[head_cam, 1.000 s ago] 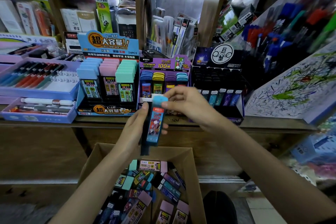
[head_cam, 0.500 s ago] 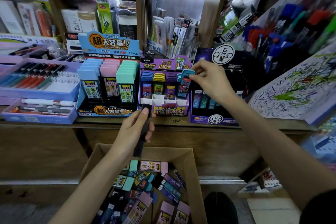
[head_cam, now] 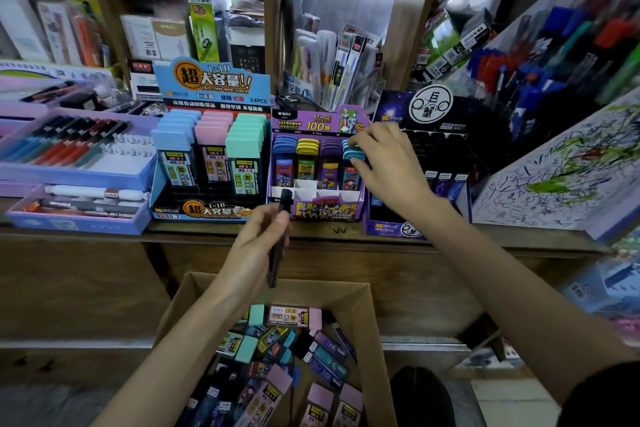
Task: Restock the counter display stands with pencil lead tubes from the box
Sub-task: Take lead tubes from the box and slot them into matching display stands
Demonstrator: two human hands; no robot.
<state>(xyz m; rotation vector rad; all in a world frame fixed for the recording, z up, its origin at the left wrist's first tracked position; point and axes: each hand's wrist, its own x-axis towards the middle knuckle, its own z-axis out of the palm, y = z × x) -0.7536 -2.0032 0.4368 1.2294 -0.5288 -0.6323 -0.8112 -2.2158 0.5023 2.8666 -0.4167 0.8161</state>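
Note:
My right hand (head_cam: 388,163) is at the right column of the purple display stand (head_cam: 320,206), its fingertips and thumb pinching a blue-capped lead tube (head_cam: 351,166) that stands in that column. My left hand (head_cam: 258,246) hovers in front of the counter edge and grips a slim black lead tube (head_cam: 278,246) held upright. Below, an open cardboard box (head_cam: 367,308) holds several loose lead tubes (head_cam: 291,348) in pink, teal, purple and black.
A blue stand (head_cam: 211,208) with wide blue, pink and teal tubes sits left of the purple one. A dark stand (head_cam: 429,114) with black tubes is to its right. Pen trays (head_cam: 79,177) fill the left counter, a scribbled test pad (head_cam: 561,170) the right.
My right hand carried the blue-capped tube from my left hand up to the purple stand and set it down into the right column. My left hand kept the black tube and barely moved.

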